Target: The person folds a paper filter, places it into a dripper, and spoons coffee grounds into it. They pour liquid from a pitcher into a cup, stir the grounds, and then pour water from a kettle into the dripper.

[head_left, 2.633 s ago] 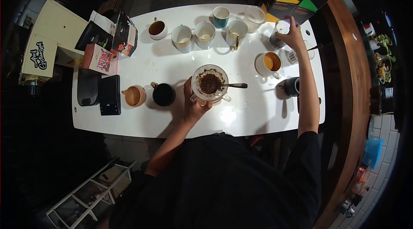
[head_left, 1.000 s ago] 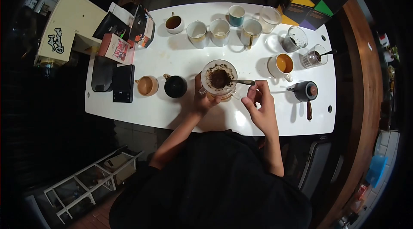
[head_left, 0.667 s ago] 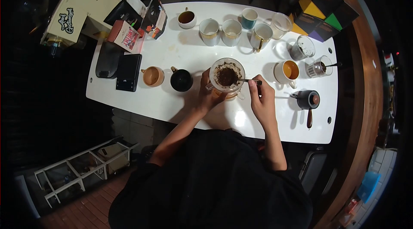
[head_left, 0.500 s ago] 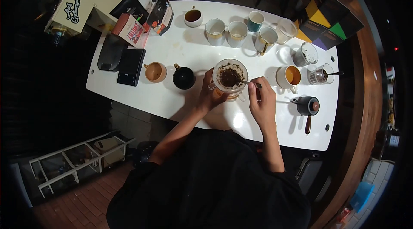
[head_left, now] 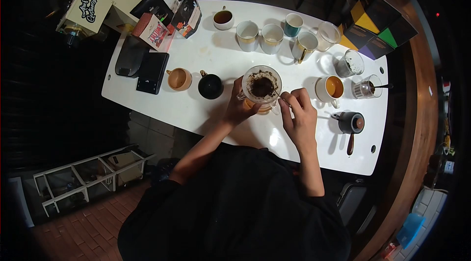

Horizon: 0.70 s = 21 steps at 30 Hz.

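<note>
A coffee dripper (head_left: 248, 93) with a paper filter stands near the table's front middle, dark wet coffee grounds (head_left: 261, 87) inside it. My left hand (head_left: 237, 108) is wrapped around its left side. Below the dripper sits a vessel (head_left: 265, 110) with amber-brown colour showing, mostly hidden. In my right hand (head_left: 301, 116) a small spoon (head_left: 278, 94) is pinched, its tip reaching over the dripper's right rim. Left of my left hand is a black cup (head_left: 211, 86). A white cup of amber liquid (head_left: 328, 89) stands right of my right hand.
Several mugs (head_left: 271, 40) line the back of the white table (head_left: 196, 114). A tan cup (head_left: 179, 79) and black scale (head_left: 152, 73) are at left. A dark pot with a wooden handle (head_left: 351, 122) and a glass holding a spoon (head_left: 365, 88) stand at right.
The fingers of my right hand have shifted on the spoon, and the hand is tilted a little differently. My left hand keeps its hold on the dripper. The whole view has shifted slightly.
</note>
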{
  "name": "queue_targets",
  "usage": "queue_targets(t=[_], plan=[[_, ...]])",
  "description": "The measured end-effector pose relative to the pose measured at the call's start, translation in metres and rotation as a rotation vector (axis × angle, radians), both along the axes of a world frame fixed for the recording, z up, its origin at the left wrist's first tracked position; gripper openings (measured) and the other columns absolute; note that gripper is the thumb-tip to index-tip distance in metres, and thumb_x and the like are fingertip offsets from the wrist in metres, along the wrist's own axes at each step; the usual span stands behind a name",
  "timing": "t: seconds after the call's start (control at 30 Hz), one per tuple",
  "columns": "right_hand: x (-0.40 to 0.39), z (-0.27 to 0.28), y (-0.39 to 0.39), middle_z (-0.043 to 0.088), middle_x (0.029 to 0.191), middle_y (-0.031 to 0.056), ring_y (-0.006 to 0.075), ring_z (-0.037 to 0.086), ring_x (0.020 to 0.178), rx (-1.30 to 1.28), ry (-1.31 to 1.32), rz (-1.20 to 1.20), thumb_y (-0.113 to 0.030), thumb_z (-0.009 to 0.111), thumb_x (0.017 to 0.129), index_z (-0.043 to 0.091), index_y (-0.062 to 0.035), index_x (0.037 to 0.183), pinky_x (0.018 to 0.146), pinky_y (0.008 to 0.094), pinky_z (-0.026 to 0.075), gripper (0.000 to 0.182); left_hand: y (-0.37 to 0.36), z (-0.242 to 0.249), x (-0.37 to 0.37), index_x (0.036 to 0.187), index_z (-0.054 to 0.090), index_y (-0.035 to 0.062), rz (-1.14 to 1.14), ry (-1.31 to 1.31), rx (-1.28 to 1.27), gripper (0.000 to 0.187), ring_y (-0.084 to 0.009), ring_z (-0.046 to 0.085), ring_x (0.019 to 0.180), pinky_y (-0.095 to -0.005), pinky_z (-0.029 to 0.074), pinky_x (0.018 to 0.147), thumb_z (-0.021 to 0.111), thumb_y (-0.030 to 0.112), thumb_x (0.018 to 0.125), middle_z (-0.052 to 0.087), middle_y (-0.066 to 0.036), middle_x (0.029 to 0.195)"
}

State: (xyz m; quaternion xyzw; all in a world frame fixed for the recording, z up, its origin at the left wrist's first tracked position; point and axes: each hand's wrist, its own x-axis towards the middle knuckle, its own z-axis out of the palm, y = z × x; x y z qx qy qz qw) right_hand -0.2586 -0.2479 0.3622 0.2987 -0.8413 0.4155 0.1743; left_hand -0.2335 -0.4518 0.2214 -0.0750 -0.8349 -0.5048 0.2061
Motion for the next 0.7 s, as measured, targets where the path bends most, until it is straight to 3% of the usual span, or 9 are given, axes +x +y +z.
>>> queue_targets(t=[0.1,0.17,0.37,0.47,0.7], plan=[[0.0,0.0,-0.003,0.054,0.086,0.0072,0.0221,0.057,0.06,0.009,-0.019,-0.013,-0.007,0.073,0.085,0.066,-0.0072,0.098,0.052,0.0354,0.046,0.014,-0.001,-0.003,-0.002,0.142,0.041,0.0022,-0.029,-0.039,0.149,0.082,-0.0329,0.048,0.127,-0.0444,0.043,0.106,0.079,0.045,0.082,0.041,-0.017,0.136],[0.001,0.0,-0.005,0.054,0.087,0.0075,0.0224,0.057,0.06,0.018,-0.028,-0.012,-0.007,0.072,0.086,0.066,-0.0068,0.097,0.052,0.0358,0.046,0.013,-0.005,-0.009,-0.004,0.141,0.041,0.0017,-0.02,0.023,-0.056,0.082,-0.0328,0.048,0.127,-0.044,0.042,0.107,0.079,0.045,0.082,0.041,-0.017,0.136],[0.002,-0.001,-0.013,0.052,0.084,0.0096,0.0214,0.052,0.058,-0.18,-0.363,-0.002,-0.005,0.066,0.092,0.062,-0.0013,0.093,0.055,0.0335,0.043,0.006,-0.003,0.002,-0.002,0.14,0.043,0.0015,0.003,0.033,-0.089,0.08,-0.0334,0.048,0.127,-0.0444,0.043,0.106,0.079,0.044,0.082,0.041,-0.017,0.137],[0.002,0.001,-0.015,0.05,0.077,0.0086,0.0157,0.046,0.058,-0.25,-0.409,-0.068,-0.005,0.061,0.095,0.058,0.0013,0.091,0.055,0.0287,0.039,0.008,0.0,-0.005,-0.002,0.141,0.042,0.0017,-0.017,-0.027,0.077,0.081,-0.034,0.049,0.126,-0.0452,0.043,0.106,0.08,0.041,0.081,0.04,-0.018,0.137],[-0.006,-0.008,-0.011,0.047,0.066,0.0029,0.0085,0.04,0.058,-0.337,-0.643,-0.134,-0.015,0.055,0.102,0.057,0.0012,0.091,0.053,0.0271,0.035,0.019,0.001,-0.005,0.001,0.142,0.038,0.0018,0.008,-0.071,0.142,0.085,-0.0353,0.051,0.123,-0.0459,0.044,0.105,0.081,0.035,0.077,0.04,-0.018,0.139]])
